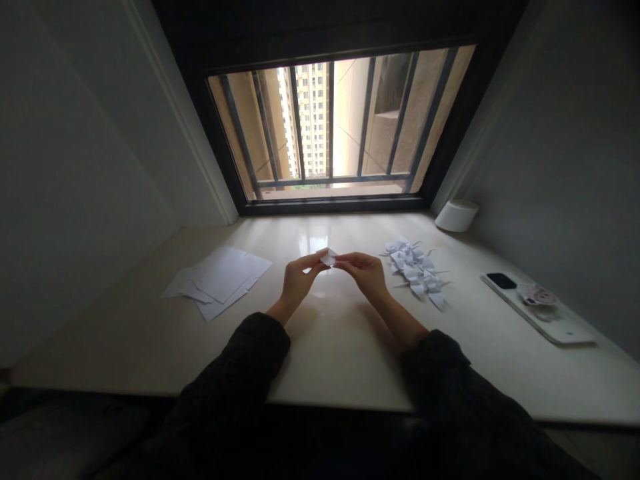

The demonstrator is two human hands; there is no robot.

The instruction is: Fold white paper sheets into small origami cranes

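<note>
From my position in the room, the operator's upper garment reads as near-black, with a matt surface and wide, loose sleeves. The left sleeve (243, 360) terminates short of the wrist in a broad, rounded cuff. The right sleeve (450, 380) terminates in a bunched cuff with an uneven edge, exposing a longer section of forearm (403, 323). Toward the body, both sleeves merge into shadow; seams are indistinct. The left hand (301, 275) and right hand (367, 268) are bare, with slender fingers.
</note>
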